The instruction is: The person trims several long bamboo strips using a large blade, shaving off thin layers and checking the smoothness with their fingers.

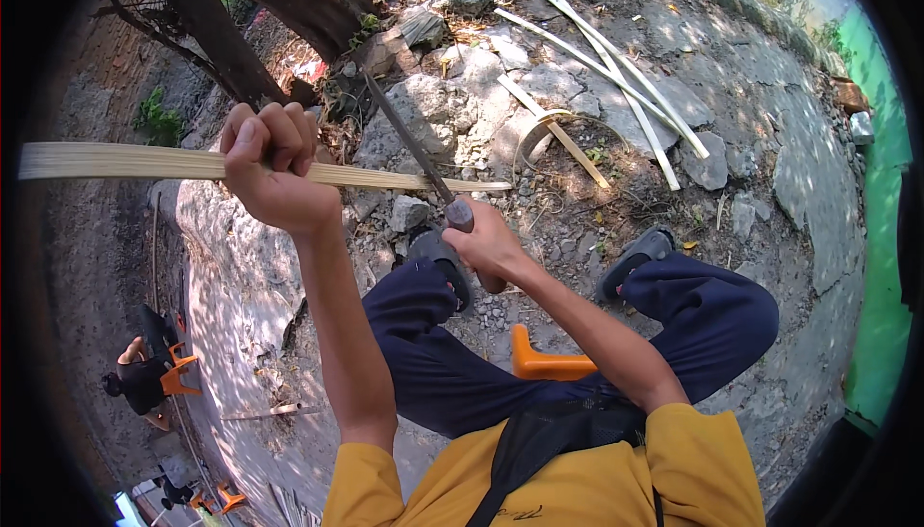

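Over rubbly ground (241, 286) | left hand (274, 161) clamped on a bamboo strip (125, 160) | right hand (489, 244) wrapped round a knife handle (460, 215) | imo a twisted blade (409, 139) could skid footward

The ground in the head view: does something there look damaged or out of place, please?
Yes, damaged: the grey paving at right is cracked and uneven, with a broken piece by the pale strips, unlike a whole, level surface.

The pale strip (125, 161) and knife (404, 138) are crossing ahead of the right hand (488, 240), barring that way, while ground (818, 310) toward the green wall (881, 267) is lying open.
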### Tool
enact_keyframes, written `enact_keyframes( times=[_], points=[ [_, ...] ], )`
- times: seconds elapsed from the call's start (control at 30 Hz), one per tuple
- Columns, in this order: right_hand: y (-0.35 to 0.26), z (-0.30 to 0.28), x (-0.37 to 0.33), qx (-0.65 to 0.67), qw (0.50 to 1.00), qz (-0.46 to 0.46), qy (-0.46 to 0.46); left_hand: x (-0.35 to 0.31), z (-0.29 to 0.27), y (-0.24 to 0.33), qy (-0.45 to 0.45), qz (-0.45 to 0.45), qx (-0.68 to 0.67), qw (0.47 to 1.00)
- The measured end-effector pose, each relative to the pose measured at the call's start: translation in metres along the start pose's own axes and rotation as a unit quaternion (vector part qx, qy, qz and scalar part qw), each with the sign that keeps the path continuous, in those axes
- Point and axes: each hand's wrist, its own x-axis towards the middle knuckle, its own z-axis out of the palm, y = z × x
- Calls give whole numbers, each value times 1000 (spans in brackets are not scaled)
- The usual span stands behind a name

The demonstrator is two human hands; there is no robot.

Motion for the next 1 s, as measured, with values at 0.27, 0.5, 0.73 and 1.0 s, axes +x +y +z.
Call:
enact_keyframes(
  times=[0.27,0.5,0.73,1.0],
  points=[
    [-49,-5,-6,-32,999,-32,24,1,2,-1,-20,-16,12,1000],
    [-34,7,-9,-56,997,-53,-5,0,-3,2,-41,-22,-16,999],
    [-51,7,-11,-97,994,-53,15,0,-6,-2,-32,-18,-6,999],
    [-4,11,-4,-103,993,-25,53,1,4,-2,-26,0,28,999]
  ],
)
